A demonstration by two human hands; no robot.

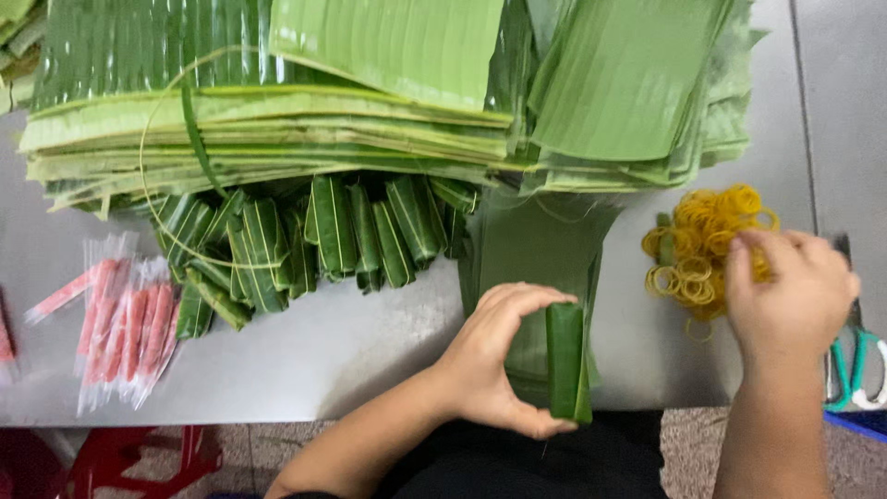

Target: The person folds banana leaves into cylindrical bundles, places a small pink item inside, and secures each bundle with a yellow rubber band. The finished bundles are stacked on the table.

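On the table, left hand [494,356] gripping one leaf roll [565,360], right hand [795,291] pinching rubber bands [698,254].

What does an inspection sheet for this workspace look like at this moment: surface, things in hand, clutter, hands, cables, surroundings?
Surface: grey metal table, bare near the front edge.
Things in hand: one leaf-wrapped roll held upright; yellow rubber bands in a loose pile.
Clutter: stacked banana leaves along the back; finished rolls heaped below them; red sticks in clear wrappers at left; scissors with teal handles at right edge.
Hands: left hand grips the roll; right hand has its fingers in the rubber bands.
Cables: nothing seen.
Surroundings: red stool under the table; speckled floor.
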